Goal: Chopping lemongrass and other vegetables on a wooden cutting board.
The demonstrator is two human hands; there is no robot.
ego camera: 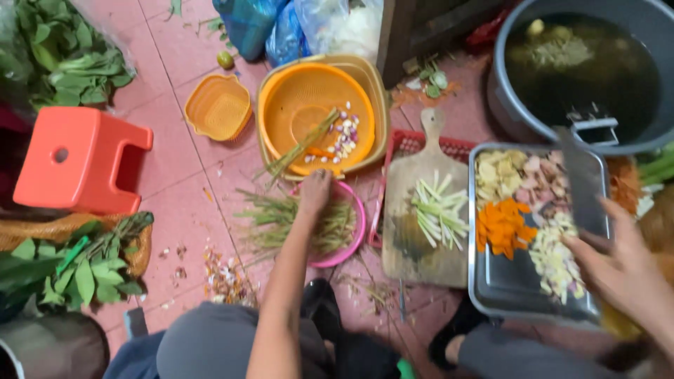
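Note:
My left hand (314,193) reaches out over a pink bowl (357,231) heaped with lemongrass stalks (281,217), its fingers closed on a few of them. My right hand (618,263), blurred, grips a cleaver (583,184) whose flat blade lies over a metal tray (512,291). The tray holds sliced orange carrot (502,224), pale chopped pieces (554,256) and yellowish and pink slices (516,172). A wooden cutting board (421,260) with cut lemongrass sticks (439,210) lies between the bowl and the tray.
An orange colander (309,98) with small cloves sits in a yellow basin, beside a small orange basket (219,107). A red stool (81,158), leafy greens (63,63), a grey pot (583,67) of dark liquid and blue bags (253,24) stand around.

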